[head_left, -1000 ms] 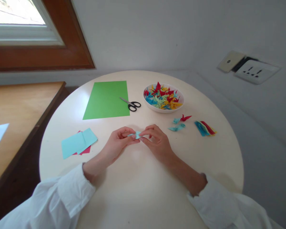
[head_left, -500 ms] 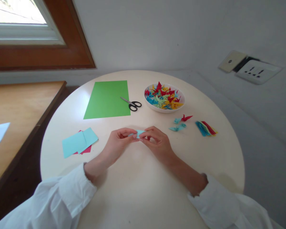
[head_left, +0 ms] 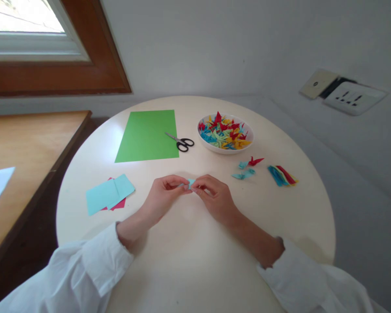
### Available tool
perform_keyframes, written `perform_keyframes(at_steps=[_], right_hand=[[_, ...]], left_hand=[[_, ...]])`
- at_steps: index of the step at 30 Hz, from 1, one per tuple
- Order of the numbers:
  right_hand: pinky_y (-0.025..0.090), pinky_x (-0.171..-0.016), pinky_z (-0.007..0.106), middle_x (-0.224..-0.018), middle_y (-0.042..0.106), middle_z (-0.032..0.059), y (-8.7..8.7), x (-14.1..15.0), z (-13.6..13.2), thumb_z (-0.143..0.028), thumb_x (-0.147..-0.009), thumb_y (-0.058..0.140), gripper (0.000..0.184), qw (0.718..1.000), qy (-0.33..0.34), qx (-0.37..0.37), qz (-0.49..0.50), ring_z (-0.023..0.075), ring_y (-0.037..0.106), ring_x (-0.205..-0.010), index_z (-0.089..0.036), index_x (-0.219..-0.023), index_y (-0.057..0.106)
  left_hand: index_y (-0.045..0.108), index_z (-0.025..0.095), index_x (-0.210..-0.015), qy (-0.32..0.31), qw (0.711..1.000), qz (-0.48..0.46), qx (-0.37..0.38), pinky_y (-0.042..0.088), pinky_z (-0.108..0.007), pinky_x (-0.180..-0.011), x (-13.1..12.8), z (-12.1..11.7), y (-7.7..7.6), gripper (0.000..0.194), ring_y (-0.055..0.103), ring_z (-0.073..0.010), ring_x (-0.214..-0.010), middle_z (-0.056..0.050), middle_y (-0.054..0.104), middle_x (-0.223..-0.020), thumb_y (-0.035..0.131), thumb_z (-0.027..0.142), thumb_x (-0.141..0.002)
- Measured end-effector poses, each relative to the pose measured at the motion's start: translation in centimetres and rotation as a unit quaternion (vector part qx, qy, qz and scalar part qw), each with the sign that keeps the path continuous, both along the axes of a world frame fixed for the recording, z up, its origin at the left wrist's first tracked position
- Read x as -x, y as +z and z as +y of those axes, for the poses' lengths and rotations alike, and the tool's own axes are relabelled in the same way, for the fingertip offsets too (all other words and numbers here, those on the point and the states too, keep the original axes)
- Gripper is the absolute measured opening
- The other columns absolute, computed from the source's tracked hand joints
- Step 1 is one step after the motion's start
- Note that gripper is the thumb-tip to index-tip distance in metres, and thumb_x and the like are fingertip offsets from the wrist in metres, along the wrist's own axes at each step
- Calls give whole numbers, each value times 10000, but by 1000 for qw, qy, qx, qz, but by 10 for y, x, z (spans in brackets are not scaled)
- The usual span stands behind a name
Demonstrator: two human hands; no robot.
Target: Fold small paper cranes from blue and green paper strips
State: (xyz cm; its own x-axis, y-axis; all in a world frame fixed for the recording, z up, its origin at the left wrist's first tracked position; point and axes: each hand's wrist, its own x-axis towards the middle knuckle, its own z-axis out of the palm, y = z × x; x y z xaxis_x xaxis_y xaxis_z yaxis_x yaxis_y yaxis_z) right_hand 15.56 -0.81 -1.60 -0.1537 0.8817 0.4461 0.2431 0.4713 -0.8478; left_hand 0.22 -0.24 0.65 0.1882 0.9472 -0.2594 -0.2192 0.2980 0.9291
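Note:
A small folded piece of light blue paper (head_left: 191, 183) is pinched between my two hands near the middle of the round white table (head_left: 189, 252). My left hand (head_left: 164, 193) grips its left side with thumb and fingers. On the other side, my right hand (head_left: 215, 195) has thumb and fingertips closed on the right end. Most of the paper is hidden behind the fingers. To the right of my right hand lie a light blue paper crane (head_left: 244, 174), another small light blue folded piece (head_left: 243, 165) and a red paper crane (head_left: 256, 161).
Scissors (head_left: 181, 142) with black handles lie partly on a green sheet (head_left: 146, 134). A white bowl (head_left: 223, 151) holds several colourful paper cranes. Light blue squares (head_left: 101, 196) overlap red paper (head_left: 120, 204) at left. Folded coloured strips (head_left: 282, 175) lie at right; a wall socket (head_left: 353, 98) is beyond.
Both hands stay on the folded paper with small finger movements. More of the paper showed half a second ago; my right fingers now cover more of it. The view has shifted slightly.

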Motion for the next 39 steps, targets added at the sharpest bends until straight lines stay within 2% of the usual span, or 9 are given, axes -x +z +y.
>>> perform_keyframes(at_steps=[6, 12, 20, 31, 39], right_hand=[[489, -656, 265, -741, 656, 22, 0, 0, -2, -199, -770, 591, 46, 998, -23, 57, 13, 143, 602, -685, -198, -738, 625], [511, -657, 277, -721, 670, 33, 3, 2, -2, -233, -733, 621, 54, 991, -19, 113, 63, 154, 620, -677, -183, -718, 636], [537, -608, 285, -675, 686, 27, 6, 3, -3, -249, -691, 641, 63, 986, -25, 137, 90, 161, 637, -631, -187, -677, 638], [540, -581, 287, -645, 690, 20, 7, 6, -2, -234, -651, 643, 55, 978, -27, 165, 123, 162, 650, -604, -185, -638, 621], [540, -580, 284, -632, 687, 13, 7, 6, -2, -238, -644, 646, 60, 976, -36, 173, 129, 160, 649, -601, -188, -626, 619]], left_hand=[[691, 133, -714, -2, 997, 58, -40, 485, -257, -664, 0, -2, 3, 231, 651, -155, -677, -33, 711, -682, 781, 280, -559], [695, 137, -689, 12, 992, 102, -78, 454, -212, -551, -1, -2, 4, 226, 609, -116, -576, -16, 704, -651, 792, 285, -548], [686, 134, -684, 11, 996, 65, -63, 521, -294, -702, 0, -2, 2, 273, 676, -190, -689, -49, 718, -681, 796, 340, -545], [673, 135, -666, 13, 990, 105, -94, 510, -246, -625, -1, -2, 3, 134, 651, -149, -619, -24, 696, -629, 726, 247, -615], [673, 148, -682, 9, 985, 132, -111, 511, -257, -615, -2, -4, 5, 172, 659, -171, -644, -40, 707, -662, 735, 293, -614]])
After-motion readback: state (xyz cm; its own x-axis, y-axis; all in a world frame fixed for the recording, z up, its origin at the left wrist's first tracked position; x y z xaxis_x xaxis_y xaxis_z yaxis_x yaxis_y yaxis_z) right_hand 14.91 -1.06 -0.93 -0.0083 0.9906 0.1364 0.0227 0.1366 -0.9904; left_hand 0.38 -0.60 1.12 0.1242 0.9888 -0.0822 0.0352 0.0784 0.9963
